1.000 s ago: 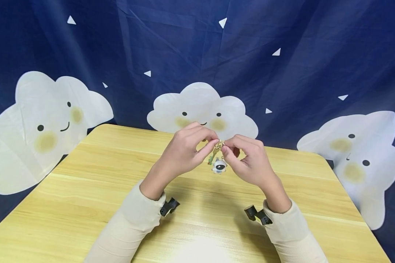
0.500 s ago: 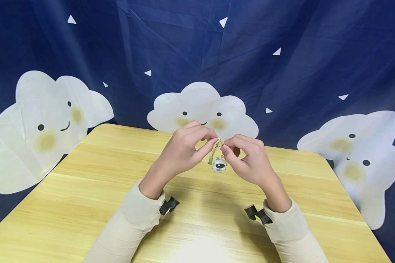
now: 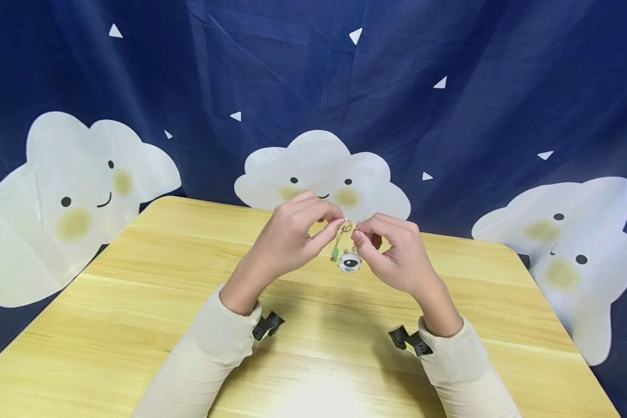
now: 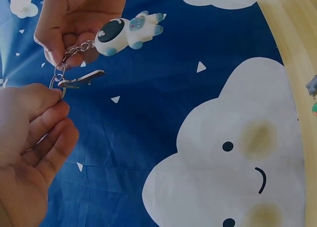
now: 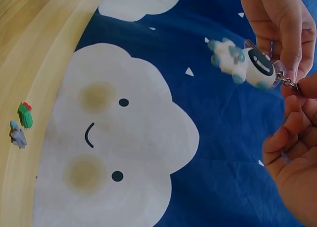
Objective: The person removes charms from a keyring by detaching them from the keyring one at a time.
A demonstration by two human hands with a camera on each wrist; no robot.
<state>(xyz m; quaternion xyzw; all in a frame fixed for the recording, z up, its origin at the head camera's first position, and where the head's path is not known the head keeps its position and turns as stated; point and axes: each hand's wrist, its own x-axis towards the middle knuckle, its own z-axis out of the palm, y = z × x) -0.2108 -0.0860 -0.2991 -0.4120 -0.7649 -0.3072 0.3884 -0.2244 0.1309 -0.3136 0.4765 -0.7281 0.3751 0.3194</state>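
In the head view, my left hand (image 3: 295, 238) and right hand (image 3: 397, 255) meet above the table, working on a metal key ring (image 4: 57, 78). Left thumb and index finger pinch the ring's near side in the left wrist view. My right fingertips pinch where the chain (image 4: 79, 49) joins the ring. From that chain dangles a white and pale-blue astronaut figure (image 3: 349, 261) with a dark visor. A key (image 4: 84, 78) hangs from the ring between the hands. Fingertips partly cover the ring.
On the wooden table (image 3: 151, 302) beyond the keychain lie a small green cactus figure (image 5: 25, 115) with a red top and a small grey figure (image 5: 18, 135). A dark blue curtain (image 3: 292, 69) with cloud prints stands behind the table.
Both hands keep nearly the same place, the left rising very slightly. The astronaut figure swings and turns a little, and more of the green cactus figure shows beside the key.
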